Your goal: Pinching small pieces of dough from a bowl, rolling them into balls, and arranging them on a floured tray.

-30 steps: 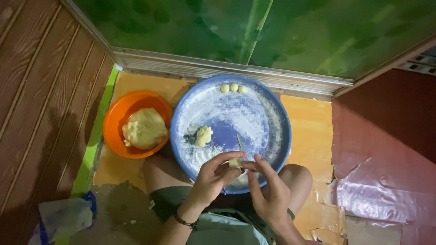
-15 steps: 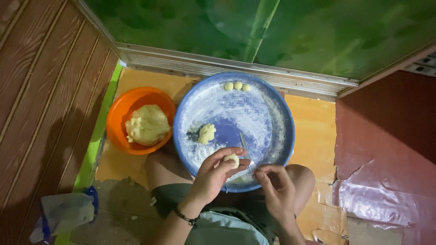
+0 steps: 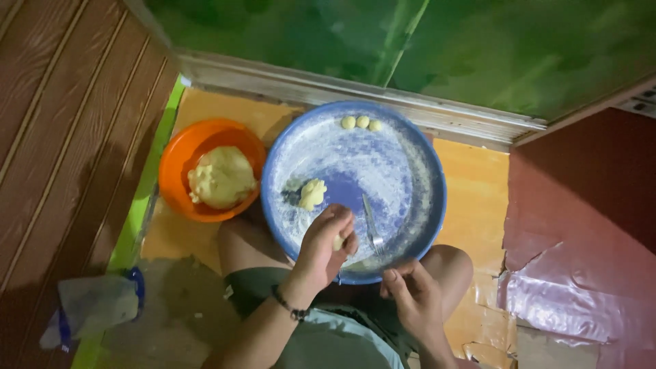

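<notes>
We hold a small dough piece pinched in our left hand over the blue tray; our right hand hangs loosely curled, holding nothing. Three balls sit finished at the far rim. A lump on the tray and the big mass in the orange bowl remain unshaped.

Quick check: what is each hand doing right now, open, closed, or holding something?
Left hand: closed on a small dough piece, over the blue tray.
Right hand: fingers loosely curled, nothing visibly held, just below the tray's near rim.
</notes>
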